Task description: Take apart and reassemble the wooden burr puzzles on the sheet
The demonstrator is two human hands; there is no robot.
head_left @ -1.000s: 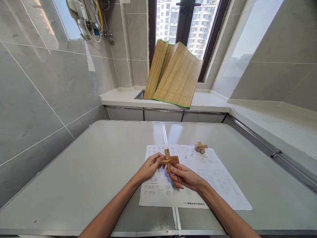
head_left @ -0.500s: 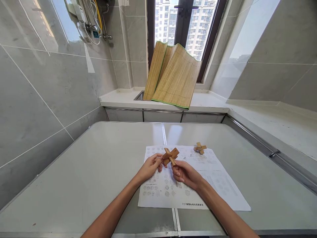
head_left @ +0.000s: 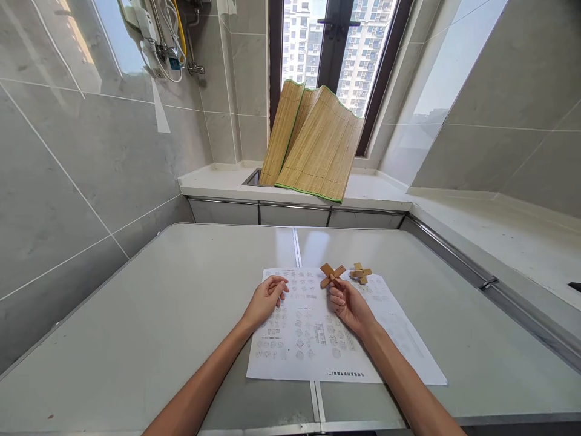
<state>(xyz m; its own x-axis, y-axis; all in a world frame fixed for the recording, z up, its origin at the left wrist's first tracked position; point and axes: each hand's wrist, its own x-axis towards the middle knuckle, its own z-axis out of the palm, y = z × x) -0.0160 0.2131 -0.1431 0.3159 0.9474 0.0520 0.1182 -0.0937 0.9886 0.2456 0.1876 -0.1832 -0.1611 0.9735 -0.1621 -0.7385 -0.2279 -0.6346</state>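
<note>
My right hand [head_left: 351, 306] is closed in a pinch on one bar of a wooden burr puzzle [head_left: 333, 275]. The brown pieces cross each other, and it is held up over the far part of a printed paper sheet [head_left: 313, 369]. To the left, my left hand [head_left: 269, 297] hovers at or rests on the sheet's left side, fingers loosely bent, with nothing seen in them. A second, lighter cross-shaped wooden puzzle [head_left: 361, 274] lies near the sheet's far edge, just right of the held one. The sheet shows rows of small puzzle drawings.
The sheet lies on a pale table [head_left: 181, 315] with a metal seam down its middle. Beyond it, a folded bamboo mat [head_left: 320, 145] leans on a white counter [head_left: 213, 180] before a window. Tiled walls stand left and right.
My left hand has let go of the wooden puzzle and moved a little left. My right hand has carried it to the right and away from me, close to the second puzzle.
</note>
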